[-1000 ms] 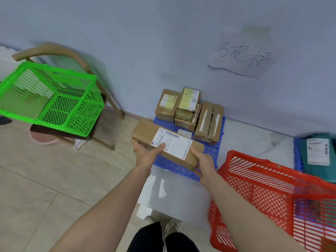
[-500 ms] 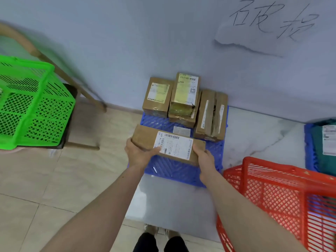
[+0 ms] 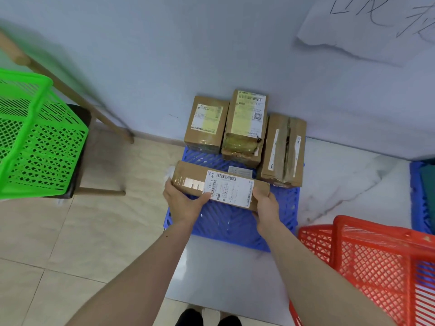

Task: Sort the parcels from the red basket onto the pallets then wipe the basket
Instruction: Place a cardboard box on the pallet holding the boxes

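Head view: both hands (image 3: 182, 204) grip long parcel (image 3: 219, 184).

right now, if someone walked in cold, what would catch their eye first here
Most striking is the long cardboard parcel with its white label, held at both ends by the left hand and right hand just over the blue pallet at the centre. Behind it, three taped brown boxes stand on the pallet against the wall. The bright colours pull next: a green basket on a chair at the left, the red basket at the lower right.
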The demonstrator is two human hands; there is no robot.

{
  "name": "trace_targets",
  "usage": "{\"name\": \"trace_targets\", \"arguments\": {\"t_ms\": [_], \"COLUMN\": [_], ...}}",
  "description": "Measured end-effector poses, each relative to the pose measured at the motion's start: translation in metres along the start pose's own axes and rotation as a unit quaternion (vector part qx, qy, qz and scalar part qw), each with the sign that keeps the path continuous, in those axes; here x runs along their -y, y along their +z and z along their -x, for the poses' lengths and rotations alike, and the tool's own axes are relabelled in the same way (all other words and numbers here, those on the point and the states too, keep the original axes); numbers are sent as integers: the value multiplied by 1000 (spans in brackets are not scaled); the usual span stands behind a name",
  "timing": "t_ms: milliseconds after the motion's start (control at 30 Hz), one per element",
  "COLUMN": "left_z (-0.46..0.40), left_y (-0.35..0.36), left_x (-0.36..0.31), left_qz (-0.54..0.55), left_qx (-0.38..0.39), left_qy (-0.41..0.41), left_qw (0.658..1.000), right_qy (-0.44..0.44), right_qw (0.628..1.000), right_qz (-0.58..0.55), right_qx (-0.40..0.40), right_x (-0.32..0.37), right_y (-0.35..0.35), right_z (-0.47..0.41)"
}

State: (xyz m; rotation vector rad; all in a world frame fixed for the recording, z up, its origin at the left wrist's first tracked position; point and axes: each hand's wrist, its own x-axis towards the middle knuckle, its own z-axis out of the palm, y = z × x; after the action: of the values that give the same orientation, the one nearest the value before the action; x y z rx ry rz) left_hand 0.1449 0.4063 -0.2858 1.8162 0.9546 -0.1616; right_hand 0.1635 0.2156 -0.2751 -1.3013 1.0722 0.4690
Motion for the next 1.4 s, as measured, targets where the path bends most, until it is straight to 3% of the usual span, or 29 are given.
{"name": "trace_targets", "arguments": {"t_ms": [400, 700, 900, 1033, 1233, 1400], "left_z": [0, 41, 97, 144, 219, 280], "left_y": [-6, -33, -45, -39, -13, 7], "left_x": [-6, -44, -77, -94, -106, -100], "left_qz": [-45, -77, -81, -50, -73, -109], "left_qx": [17, 26, 30, 95, 175, 223], "left_qy": [-28, -34, 31, 65, 150, 204], "left_qw": [998, 996, 996, 992, 970, 947], "right_qy": [-32, -31, -86, -119, -159, -186], "right_qw": [997, 995, 991, 987, 977, 965], "right_qz": [55, 55, 71, 48, -71, -107], "right_qx": [-36, -73, -80, -96, -120, -153], "right_x": [3, 5, 14, 16, 15, 0], "right_y": [-2, -11, -27, -51, -109, -174], "right_z": [9, 69, 128, 163, 211, 236]}}
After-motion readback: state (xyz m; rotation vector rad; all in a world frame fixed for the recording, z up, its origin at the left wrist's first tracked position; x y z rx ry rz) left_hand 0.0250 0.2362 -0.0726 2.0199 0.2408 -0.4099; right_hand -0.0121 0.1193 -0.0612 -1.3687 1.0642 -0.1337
